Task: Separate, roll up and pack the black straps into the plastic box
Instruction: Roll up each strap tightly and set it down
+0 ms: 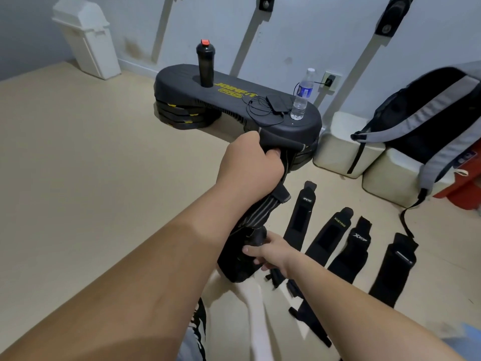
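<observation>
Both hands gripping: left hand (250, 162) fisted on a striped strap's (256, 212) top end, right hand (269, 252) clutching the black bundle (236, 264) below.
Separating step, likely; next, pull the strap free and lay it by the flat straps (299, 217) on the floor (104, 178). Left arm stretched forward, right held low.
</observation>
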A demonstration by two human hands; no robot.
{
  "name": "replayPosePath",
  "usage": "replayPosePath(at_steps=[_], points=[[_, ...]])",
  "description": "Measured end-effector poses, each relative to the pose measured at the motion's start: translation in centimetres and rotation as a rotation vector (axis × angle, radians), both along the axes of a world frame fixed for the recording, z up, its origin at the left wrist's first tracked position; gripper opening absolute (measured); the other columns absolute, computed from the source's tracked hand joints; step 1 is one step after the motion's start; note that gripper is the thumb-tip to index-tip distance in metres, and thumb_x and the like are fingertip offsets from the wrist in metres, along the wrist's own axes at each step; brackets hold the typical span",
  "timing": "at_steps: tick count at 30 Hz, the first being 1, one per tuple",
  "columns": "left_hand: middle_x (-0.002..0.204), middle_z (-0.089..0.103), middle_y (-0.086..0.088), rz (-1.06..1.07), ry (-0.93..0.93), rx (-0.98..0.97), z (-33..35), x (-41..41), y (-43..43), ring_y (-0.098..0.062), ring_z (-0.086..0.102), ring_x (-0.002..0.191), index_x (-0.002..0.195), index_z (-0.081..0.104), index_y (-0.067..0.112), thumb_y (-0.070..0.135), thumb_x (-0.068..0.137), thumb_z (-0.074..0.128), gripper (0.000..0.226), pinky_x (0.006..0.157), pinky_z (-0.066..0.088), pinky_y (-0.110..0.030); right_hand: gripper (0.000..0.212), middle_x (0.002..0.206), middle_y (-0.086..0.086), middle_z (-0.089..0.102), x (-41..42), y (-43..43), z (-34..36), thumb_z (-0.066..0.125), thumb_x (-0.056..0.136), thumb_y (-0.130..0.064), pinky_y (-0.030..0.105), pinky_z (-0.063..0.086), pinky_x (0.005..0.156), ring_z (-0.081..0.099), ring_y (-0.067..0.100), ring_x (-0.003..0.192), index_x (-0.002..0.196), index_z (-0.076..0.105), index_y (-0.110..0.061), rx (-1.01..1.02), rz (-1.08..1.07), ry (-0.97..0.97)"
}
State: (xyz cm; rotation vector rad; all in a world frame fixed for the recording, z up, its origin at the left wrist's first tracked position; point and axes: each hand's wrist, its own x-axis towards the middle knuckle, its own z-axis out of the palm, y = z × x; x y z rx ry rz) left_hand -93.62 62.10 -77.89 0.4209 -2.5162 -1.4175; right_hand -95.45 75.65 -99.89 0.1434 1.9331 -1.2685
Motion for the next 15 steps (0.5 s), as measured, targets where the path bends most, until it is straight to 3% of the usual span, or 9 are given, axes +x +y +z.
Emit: replayPosePath(at_steps=[3,8,11,13,15], points=[[0.097,0.066,-0.004,0.024,0.005,-0.025,0.0,-0.4,0.0,-0.029,0.064,0.093,0.101,0.061,0.014,0.029,0.1,0.061,0.016,0.075,0.049,-0.036,0.032,0.104,0.019,0.077,1.3,-0.4,-1.2,0.074,0.097,-0.012,0.031,0.057,0.053,0.072,0.023,0.064,0.126,0.061,-0.01,-0.106,-0.06,-0.098],[0.105,0.067,-0.005,0.04,-0.021,-0.042,0.5,-0.6,-0.1,-0.032,0.065,0.1,0.104,0.061,0.015,0.027,0.1,0.06,0.013,0.085,0.056,-0.04,0.015,0.107,0.023,0.071,3.2,-0.2,-2.9,0.049,0.107,-0.004,0.048,0.065,0.073,0.078,0.036,0.077,0.121,0.046,-0.01,-0.082,-0.148,-0.092],[0.105,0.064,-0.002,0.079,0.015,-0.103,1.4,-0.6,-0.3,-0.03,0.059,0.096,0.1,0.055,0.018,0.027,0.101,0.058,0.009,0.079,0.048,-0.036,0.024,0.111,0.025,0.068,3.7,0.4,-4.0,0.039,0.106,-0.002,0.052,0.064,0.076,0.076,0.038,0.074,0.122,0.043,-0.02,0.057,-0.048,-0.079],[0.104,0.059,0.001,0.119,0.07,-0.129,2.2,-0.6,-0.4,-0.027,0.053,0.093,0.1,0.051,0.021,0.028,0.102,0.058,0.01,0.078,0.042,-0.033,0.041,0.114,0.021,0.068,4.0,0.8,-4.1,0.036,0.102,-0.001,0.044,0.06,0.068,0.08,0.038,0.082,0.129,0.047,-0.03,0.131,0.1,-0.083],[0.103,0.06,0.002,0.118,0.097,-0.129,2.6,-0.6,-0.3,-0.026,0.054,0.092,0.1,0.053,0.021,0.029,0.102,0.058,0.01,0.078,0.041,-0.032,0.047,0.115,0.018,0.073,4.2,1.0,-4.2,0.043,0.101,-0.002,0.04,0.057,0.07,0.08,0.039,0.092,0.137,0.053,-0.03,0.105,0.139,-0.135]])
